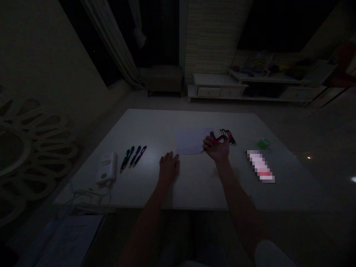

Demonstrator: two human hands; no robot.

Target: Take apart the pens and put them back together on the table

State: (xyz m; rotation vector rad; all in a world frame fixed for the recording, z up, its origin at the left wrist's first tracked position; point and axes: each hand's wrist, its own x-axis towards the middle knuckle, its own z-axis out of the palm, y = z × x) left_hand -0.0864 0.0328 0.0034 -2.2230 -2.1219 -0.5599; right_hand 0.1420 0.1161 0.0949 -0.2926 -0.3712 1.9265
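The right hand holds a red pen, its grip pressed together around the barrel, with the dark tip at 9 o'clock, by the lower right corner of a white sheet of paper. Just beside the hand at 1 o'clock lies a bunch of dark pens. The left hand sits at 9 o'clock from the right, its grip spread and palm down on the white tabletop, near the paper. At its 9 o'clock lie 3 pens side by side, then a white box. A green packet and a pixelated pink-and-white packet lie at the right hand's 3 and 4 o'clock.
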